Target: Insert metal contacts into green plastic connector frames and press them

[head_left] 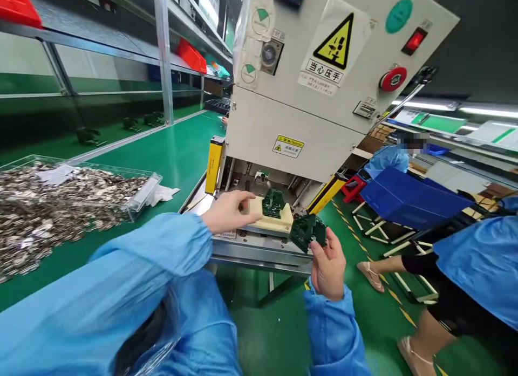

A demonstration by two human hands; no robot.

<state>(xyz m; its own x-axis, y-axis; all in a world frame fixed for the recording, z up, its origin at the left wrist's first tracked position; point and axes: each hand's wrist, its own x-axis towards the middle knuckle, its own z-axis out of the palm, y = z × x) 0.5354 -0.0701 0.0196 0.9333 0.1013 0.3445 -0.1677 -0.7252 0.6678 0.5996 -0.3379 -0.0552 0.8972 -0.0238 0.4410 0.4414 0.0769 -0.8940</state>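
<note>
My right hand (pixel 328 265) pinches a dark green part (pixel 308 233) by its lower right edge, just right of the pale yellow fixture (pixel 259 222). Another dark green part (pixel 273 203) sits in that fixture, on the bed of the grey press machine (pixel 291 109). My left hand (pixel 231 210) is at the left side of the fixture, thumb and fingers apart, with nothing visible between them. The thumb tip is at the fixture's edge.
Small metal pieces (pixel 68 203) lie heaped in and around a clear tray (pixel 145 195) at the left. Yellow guards (pixel 214 165) flank the press opening. People in blue and a blue bin (pixel 413 198) are at the right.
</note>
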